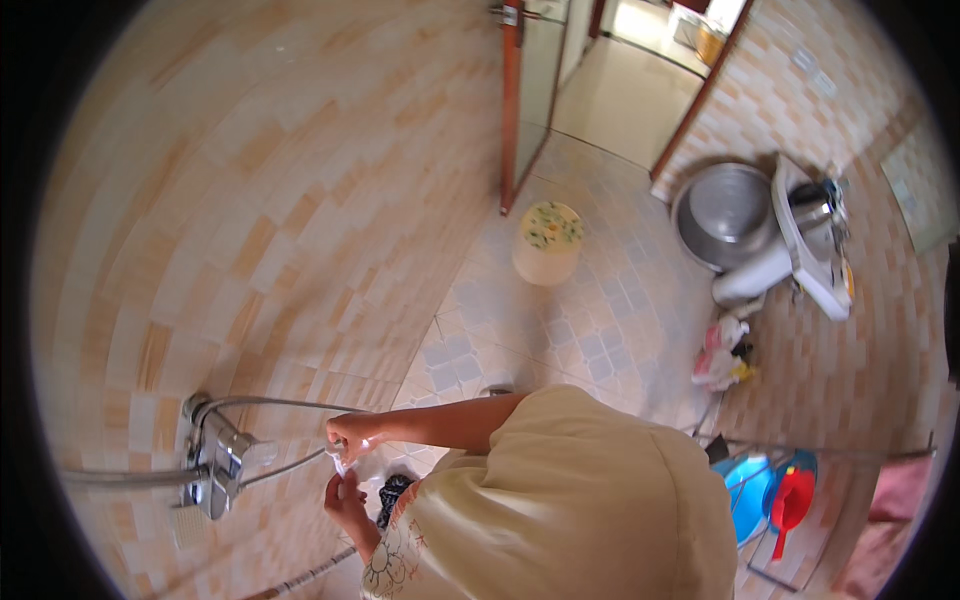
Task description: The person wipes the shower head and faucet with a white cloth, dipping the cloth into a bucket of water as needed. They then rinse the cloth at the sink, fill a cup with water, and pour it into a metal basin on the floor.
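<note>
My right hand (354, 435) and my left hand (350, 507) meet in front of my body, both pinching a small white thing (341, 463) between them. Whether it is cloth or something else is too small to tell. Beside them, on the tiled wall, is a chrome shower mixer (225, 457). A metal shower hose (281, 403) runs from it and passes behind my right hand. A dark patterned cloth (395, 495) shows below, partly hidden by my cream shirt (570, 502).
A round stool (549, 255) with a leaf-patterned top stands on the tiled floor. Across the room are a pedestal washbasin (802, 225), a large metal basin (694, 221) and several bottles (720, 352). A rack holds blue basins (742, 487) and a red ladle (793, 499). A door (512, 112) stands ajar.
</note>
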`<state>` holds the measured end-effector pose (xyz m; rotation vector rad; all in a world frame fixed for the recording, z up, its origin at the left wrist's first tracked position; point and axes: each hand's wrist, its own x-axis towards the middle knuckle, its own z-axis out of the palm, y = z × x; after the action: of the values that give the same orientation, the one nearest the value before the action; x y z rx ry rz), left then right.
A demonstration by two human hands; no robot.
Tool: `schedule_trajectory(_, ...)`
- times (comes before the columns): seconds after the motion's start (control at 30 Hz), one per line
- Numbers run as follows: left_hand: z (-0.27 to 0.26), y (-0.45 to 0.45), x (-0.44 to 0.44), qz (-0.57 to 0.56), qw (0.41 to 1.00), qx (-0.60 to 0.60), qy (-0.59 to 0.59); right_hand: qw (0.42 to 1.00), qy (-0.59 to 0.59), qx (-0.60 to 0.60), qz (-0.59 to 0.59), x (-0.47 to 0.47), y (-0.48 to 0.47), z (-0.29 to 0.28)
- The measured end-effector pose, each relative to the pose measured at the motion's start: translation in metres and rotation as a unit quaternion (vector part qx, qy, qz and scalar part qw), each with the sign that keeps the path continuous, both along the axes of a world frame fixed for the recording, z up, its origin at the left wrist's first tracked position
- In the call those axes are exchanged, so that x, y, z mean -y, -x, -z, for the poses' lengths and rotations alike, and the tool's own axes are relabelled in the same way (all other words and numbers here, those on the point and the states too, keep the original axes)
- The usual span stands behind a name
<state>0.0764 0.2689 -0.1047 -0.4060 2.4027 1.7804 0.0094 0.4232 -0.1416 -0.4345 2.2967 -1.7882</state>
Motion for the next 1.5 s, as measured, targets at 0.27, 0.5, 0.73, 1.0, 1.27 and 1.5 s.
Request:
schedule_trajectory(0.27, -0.045, 0.015, 0.016, 0.065, 0.993, -0.002, -0.102, 0.987, 0.066, 0.104, -0.104, -0.031, 0.002, -0.036)
schedule_trajectory(0.5, -0.070, 0.015, 0.034, 0.063, 0.996, -0.035, -0.052, 0.978, 0.076, -0.052, -0.187, -0.052, 0.009, -0.111)
schedule_trajectory(0.73, -0.054, 0.001, 0.039, 0.025, 0.999, -0.013, -0.034, 0.991, 0.030, 0.039, -0.121, -0.071, 0.041, -0.056)
schedule_trajectory(1.0, -0.038, -0.009, 0.010, -0.011, 0.997, 0.004, -0.072, 0.928, -0.328, -0.173, -0.032, -0.060, 0.018, -0.080)
schedule_trajectory(1.27, -0.038, -0.024, 0.001, 0.002, 1.000, 0.017, 0.009, 0.983, -0.068, -0.046, -0.164, -0.022, 0.010, -0.142)
schedule_trajectory(1.5, -0.080, -0.026, -0.011, -0.106, 0.946, 0.018, -0.305, 0.976, 0.033, -0.136, -0.167, 0.002, -0.002, -0.131)
